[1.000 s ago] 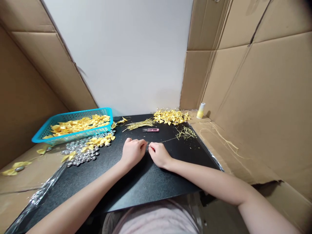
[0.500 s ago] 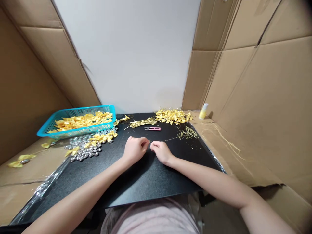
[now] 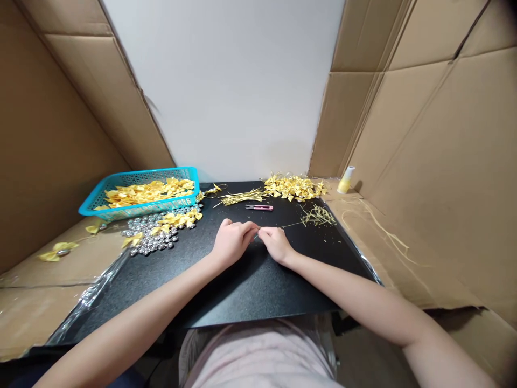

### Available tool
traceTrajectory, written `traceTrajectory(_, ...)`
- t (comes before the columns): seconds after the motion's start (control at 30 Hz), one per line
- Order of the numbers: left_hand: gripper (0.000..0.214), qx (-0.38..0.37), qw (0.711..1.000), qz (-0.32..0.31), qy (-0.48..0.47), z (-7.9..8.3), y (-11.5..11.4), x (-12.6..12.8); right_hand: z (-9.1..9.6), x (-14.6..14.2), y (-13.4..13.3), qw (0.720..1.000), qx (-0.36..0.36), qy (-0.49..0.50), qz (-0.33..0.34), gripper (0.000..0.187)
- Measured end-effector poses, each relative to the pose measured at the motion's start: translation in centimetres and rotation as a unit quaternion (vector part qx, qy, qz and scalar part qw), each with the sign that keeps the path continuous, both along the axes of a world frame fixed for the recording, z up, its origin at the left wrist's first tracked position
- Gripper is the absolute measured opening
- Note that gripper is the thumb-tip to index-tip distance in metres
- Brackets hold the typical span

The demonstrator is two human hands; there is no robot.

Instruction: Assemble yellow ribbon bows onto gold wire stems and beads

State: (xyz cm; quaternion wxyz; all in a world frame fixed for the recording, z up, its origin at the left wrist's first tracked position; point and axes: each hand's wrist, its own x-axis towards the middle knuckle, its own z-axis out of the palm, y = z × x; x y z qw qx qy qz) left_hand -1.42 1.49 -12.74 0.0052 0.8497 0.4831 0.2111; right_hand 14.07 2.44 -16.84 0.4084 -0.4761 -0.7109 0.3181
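Observation:
My left hand (image 3: pixel 236 243) and my right hand (image 3: pixel 277 243) meet fingertip to fingertip above the black tabletop, both closed in a pinch. A thin gold cord (image 3: pixel 291 225) is held between them; one end sticks out past my right hand toward a heap of cord scraps (image 3: pixel 319 215). The fingers hide most of the cord. Just beyond my hands lie pink thread snips (image 3: pixel 259 207). Behind those is a bundle of straight gold cords (image 3: pixel 241 197), with a pile of yellow ribbon bows (image 3: pixel 294 187) to its right.
At the left, a turquoise basket (image 3: pixel 91 203) holds yellow ribbon pieces. Silvery round beads (image 3: pixel 151 242) with a few bows spread in front of it. A yellow-and-white spool (image 3: pixel 346 180) stands on the cardboard at right. Cardboard walls (image 3: pixel 440 134) enclose both sides.
The view has shifted a little, so everything sits slightly higher and further right. My hands have drawn closer together, with the fingertips now touching or nearly so.

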Motion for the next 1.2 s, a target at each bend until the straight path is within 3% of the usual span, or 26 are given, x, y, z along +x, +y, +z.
traceTrajectory(0.2, 0.035, 0.067, 0.992, 0.024, 0.1, 0.0, -0.3, 0.4, -0.1, -0.1, -0.1, 1.0, 0.018, -0.002, 0.014, 0.034)
traceTrajectory(0.43, 0.028, 0.1, 0.981, 0.022, 0.165, -0.4, -0.5, 0.8, -0.1, -0.2, -0.4, 0.997, 0.045, -0.06, 0.008, 0.034)
traceTrajectory(0.9, 0.031, 0.093, 0.986, 0.07, 0.122, -1.2, 0.1, 1.3, -0.1, -0.5, -0.7, 0.989, 0.074, -0.126, -0.027, 0.034)
traceTrajectory(1.0, 0.033, 0.089, 0.984, 0.12, 0.1, -0.8, 0.8, 0.2, 0.0, -0.6, -1.1, 0.982, 0.11, -0.153, 0.002, 0.03)
traceTrajectory(1.2, 0.036, 0.1, 0.986, 0.125, 0.041, 0.7, 2.5, -2.9, 0.3, -0.2, -1.6, 0.973, 0.139, -0.177, 0.046, 0.032)
